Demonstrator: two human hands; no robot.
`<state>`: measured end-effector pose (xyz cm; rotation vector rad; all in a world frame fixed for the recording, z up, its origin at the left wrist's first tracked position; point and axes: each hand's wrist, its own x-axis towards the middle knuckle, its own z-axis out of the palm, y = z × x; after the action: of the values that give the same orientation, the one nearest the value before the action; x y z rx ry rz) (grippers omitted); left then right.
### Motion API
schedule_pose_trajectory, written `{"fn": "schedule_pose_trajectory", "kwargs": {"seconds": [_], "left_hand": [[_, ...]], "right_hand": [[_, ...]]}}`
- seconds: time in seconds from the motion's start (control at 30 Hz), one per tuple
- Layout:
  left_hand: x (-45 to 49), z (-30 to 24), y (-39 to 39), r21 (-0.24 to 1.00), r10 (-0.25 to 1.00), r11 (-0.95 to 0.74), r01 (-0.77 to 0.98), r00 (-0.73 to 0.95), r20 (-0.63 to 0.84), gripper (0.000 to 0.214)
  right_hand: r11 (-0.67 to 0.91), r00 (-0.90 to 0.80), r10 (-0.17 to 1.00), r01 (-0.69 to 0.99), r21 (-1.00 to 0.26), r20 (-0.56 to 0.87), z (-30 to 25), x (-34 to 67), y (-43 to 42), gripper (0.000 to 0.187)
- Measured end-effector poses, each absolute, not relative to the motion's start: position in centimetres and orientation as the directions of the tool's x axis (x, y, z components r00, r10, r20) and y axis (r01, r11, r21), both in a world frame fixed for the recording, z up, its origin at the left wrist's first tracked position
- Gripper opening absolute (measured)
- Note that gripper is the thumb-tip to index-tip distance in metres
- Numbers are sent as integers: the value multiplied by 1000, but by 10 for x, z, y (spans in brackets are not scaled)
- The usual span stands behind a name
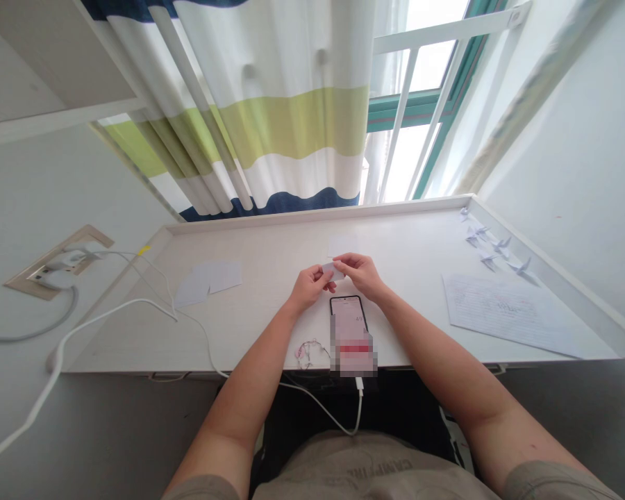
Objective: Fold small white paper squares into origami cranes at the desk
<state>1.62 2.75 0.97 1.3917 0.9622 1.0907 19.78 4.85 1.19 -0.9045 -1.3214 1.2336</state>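
Between my two hands, above the middle of the white desk (271,243), is a small folded piece of white paper (334,271). My left hand (312,285) is closed on its left side, thumb on top. On the right side, the fingers of my right hand (361,272) pinch the same paper near its upper edge. Just beyond the hands lies a flat white sheet (342,245), partly hidden by them. A phone (348,319) with a lit screen lies nearer to me, between my forearms. Its lower part is blurred out.
Several folded paper cranes (489,260) stand at the back right, beyond a written sheet (492,309). Loose white papers (226,276) lie to the left. A thin beaded string (308,352) is beside the phone. A white cable (323,410) runs from the phone leftward past the desk edge.
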Motion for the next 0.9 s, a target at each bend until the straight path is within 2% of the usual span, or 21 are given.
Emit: {"fn": "schedule_pose_trajectory", "kwargs": {"seconds": [0.23, 0.43, 0.6, 0.77, 0.9], "left_hand": [[14, 13, 28, 981, 967, -192, -44, 162, 196, 51], [14, 16, 28, 970, 965, -216, -108, 127, 229, 49], [11, 18, 26, 974, 969, -199, -104, 130, 212, 49], [6, 16, 26, 969, 964, -246, -2, 105, 245, 47], [7, 11, 29, 936, 941, -338, 101, 39, 336, 38]], "right_hand": [[169, -184, 962, -179, -969, 201, 21, 199, 46, 20], [210, -166, 955, -207, -955, 246, 20, 198, 45, 25], [255, -232, 934, -105, -961, 273, 19, 202, 45, 25], [361, -301, 895, 58, -931, 328, 20, 207, 43, 18], [335, -256, 911, 3, -942, 323, 18, 206, 45, 25]]}}
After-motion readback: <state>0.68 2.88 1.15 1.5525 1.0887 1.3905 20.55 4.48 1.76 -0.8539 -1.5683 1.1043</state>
